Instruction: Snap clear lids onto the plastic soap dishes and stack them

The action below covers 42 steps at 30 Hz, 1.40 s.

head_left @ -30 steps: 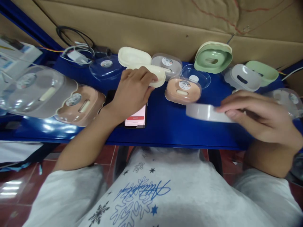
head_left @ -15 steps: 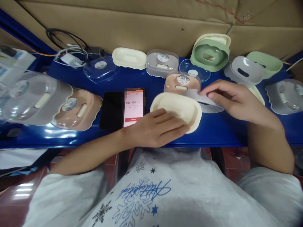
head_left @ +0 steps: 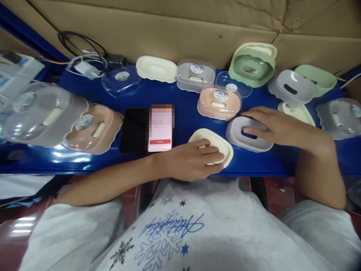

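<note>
The left hand (head_left: 184, 163) lies half spread on the cream tray (head_left: 219, 144); if it grips, I cannot tell. The right hand (head_left: 284, 126) is half closed on the grey cover (head_left: 244, 144), just right of the tray, both long axes slanting nearer rightward.

Okay so I'm counting two loose grey slotted covers (head_left: 236, 132), two loose clear lids (head_left: 114, 81), two green pieces (head_left: 266, 69) and just one lit phone (head_left: 160, 135) lol.
</note>
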Tool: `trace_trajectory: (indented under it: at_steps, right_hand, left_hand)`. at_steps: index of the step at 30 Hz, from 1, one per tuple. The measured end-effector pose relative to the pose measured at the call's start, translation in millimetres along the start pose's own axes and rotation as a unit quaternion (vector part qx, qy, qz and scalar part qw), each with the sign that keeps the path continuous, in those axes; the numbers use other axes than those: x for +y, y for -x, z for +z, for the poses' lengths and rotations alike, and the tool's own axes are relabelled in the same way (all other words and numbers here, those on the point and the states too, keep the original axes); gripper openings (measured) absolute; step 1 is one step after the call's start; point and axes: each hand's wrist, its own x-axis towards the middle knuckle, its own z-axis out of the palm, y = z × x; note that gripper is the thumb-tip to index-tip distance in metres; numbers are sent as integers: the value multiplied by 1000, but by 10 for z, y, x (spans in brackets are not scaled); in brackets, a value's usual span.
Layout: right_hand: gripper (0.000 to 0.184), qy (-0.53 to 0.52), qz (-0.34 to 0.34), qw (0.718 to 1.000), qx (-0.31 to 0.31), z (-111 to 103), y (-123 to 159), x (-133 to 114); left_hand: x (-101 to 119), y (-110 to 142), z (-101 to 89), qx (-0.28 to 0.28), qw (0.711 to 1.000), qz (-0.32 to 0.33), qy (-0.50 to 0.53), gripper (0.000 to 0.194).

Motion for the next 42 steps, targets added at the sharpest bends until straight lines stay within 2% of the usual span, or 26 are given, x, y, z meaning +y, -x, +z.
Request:
trace_trajectory:
  at_steps: [2, 5, 11, 15, 18, 20, 22, 25, 27, 29, 36, 42]
  right_hand:
    - [67, 17, 6, 1000, -13, -62, 68, 48]
    - [72, 6, 9, 999, -42, -153, 197, 24]
    - [65, -19, 11, 996, -81, -123, 262, -110]
    - [64, -7, 7, 999, -33, -171, 286, -142]
    - [71, -8, -29, 999, -13, -157, 309, -221]
    - [73, -20, -64, 998, -4, -85, 287, -330]
    - [71, -29, -96, 995, 16, 12, 233, -471]
    - [64, -29, -140, 989, 48, 138, 135, -670]
    - [61, -26, -158, 985, 58, 190, 85, -749]
    - [59, -24, -163, 984, 61, 220, 54, -776]
    - [56, -19, -225, 974, 38, 299, 16, -727]
    - [60, 1, -249, 968, 26, 430, -50, -707]
  left_hand:
    - [-43, 21, -64, -5, 999, -30, 27, 30]
    - [-145, 72, -114, -42, 992, -107, 52, 43]
    - [-240, 113, -68, -82, 981, -179, -4, 45]
    - [-203, 91, -13, -72, 976, -202, -44, 72]
    - [-199, 92, 8, -42, 977, -207, -16, 99]
    - [-213, 103, -17, -5, 981, -194, 13, 106]
    - [-228, 116, -69, 36, 987, -154, 34, 95]
    - [-241, 128, -141, 86, 992, -87, 29, 57]
    - [-254, 131, -159, 99, 993, -67, 12, 31]
    - [-280, 132, -160, 89, 994, -66, 6, 15]
    - [-353, 145, -156, -39, 994, -100, 19, 11]
    - [-358, 153, -92, -53, 994, -90, -15, 16]
